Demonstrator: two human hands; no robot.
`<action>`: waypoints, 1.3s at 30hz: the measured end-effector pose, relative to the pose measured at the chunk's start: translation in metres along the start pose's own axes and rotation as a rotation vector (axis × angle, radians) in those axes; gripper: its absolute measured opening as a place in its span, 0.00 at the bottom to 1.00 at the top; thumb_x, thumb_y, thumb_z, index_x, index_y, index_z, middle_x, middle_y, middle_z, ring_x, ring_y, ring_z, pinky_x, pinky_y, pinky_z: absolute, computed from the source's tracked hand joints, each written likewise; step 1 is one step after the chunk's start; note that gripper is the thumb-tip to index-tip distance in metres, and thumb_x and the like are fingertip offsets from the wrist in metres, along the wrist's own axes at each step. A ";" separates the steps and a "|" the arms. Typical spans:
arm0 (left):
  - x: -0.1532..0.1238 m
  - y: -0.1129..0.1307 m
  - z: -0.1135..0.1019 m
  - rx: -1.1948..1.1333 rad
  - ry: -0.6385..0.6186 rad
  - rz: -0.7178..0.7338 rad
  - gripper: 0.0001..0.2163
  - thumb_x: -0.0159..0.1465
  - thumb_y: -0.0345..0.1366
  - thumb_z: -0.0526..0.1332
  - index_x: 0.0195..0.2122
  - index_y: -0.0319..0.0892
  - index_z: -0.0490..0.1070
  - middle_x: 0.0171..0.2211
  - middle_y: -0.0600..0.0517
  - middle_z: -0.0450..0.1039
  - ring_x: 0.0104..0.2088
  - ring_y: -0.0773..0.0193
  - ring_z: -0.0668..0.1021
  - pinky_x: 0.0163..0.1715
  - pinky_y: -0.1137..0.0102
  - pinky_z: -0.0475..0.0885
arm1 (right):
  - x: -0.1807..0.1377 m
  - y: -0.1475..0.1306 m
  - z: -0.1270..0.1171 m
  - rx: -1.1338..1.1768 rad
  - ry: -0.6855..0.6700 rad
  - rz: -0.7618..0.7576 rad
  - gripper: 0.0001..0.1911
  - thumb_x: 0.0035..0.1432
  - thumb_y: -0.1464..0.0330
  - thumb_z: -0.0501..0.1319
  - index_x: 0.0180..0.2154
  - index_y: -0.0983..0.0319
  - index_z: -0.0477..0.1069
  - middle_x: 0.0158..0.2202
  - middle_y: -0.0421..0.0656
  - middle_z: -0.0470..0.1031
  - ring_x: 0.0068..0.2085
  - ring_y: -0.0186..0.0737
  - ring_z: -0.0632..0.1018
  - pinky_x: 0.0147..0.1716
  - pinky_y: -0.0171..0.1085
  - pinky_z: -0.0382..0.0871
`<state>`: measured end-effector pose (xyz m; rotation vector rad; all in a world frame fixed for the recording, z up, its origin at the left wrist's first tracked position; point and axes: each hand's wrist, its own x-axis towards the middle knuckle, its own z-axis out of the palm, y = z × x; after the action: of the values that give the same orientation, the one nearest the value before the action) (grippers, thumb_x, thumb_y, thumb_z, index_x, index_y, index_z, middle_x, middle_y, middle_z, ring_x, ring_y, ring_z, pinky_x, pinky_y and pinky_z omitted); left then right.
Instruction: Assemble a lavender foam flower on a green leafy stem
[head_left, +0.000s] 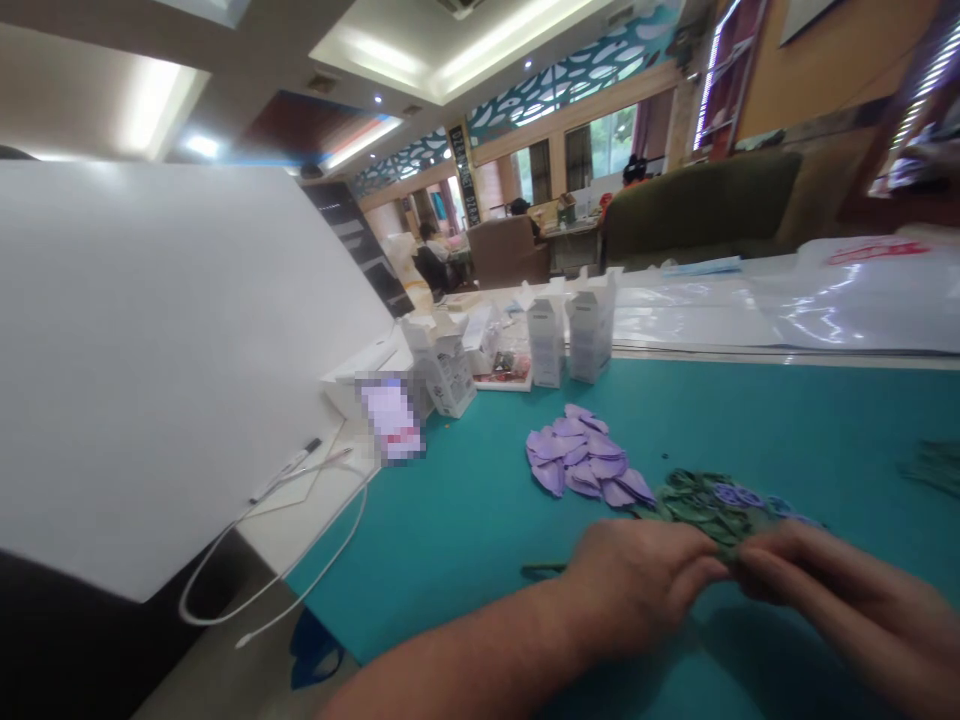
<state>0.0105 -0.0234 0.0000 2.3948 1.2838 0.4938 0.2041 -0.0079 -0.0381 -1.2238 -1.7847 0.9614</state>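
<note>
My left hand (645, 575) is closed, its thumb and finger pinched together over the teal mat. A thin green stem (544, 568) sticks out to the left from behind it. My right hand (810, 570) meets it fingertip to fingertip, also in a pinch; what lies between its fingers is hidden. Just beyond the fingers is a pile of green leaf-like pieces (694, 500), with small purple ring-shaped pieces (739, 495) on its right side. Left of that pile lies a heap of lilac petals (581, 455), overlapping one another.
A teal mat (450, 520) covers the table. At its back stand white boxes (546, 340) with open flaps. A blurred phone (391, 418), a marker (286, 470) and a white cable (352, 535) lie left. A large white panel (172, 360) rises there. More green pieces (934, 465) lie far right.
</note>
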 end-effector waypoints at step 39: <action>0.013 -0.018 -0.005 -1.398 -0.326 -0.530 0.14 0.64 0.40 0.58 0.47 0.38 0.71 0.37 0.43 0.77 0.30 0.62 0.80 0.23 0.72 0.74 | 0.018 -0.012 -0.013 0.332 0.120 0.176 0.21 0.49 0.49 0.63 0.22 0.60 0.67 0.18 0.36 0.67 0.22 0.32 0.67 0.24 0.34 0.63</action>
<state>0.0019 -0.0024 -0.0033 0.8873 0.8510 0.5276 0.2064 0.0082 -0.0191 -1.2089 -1.3755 1.2026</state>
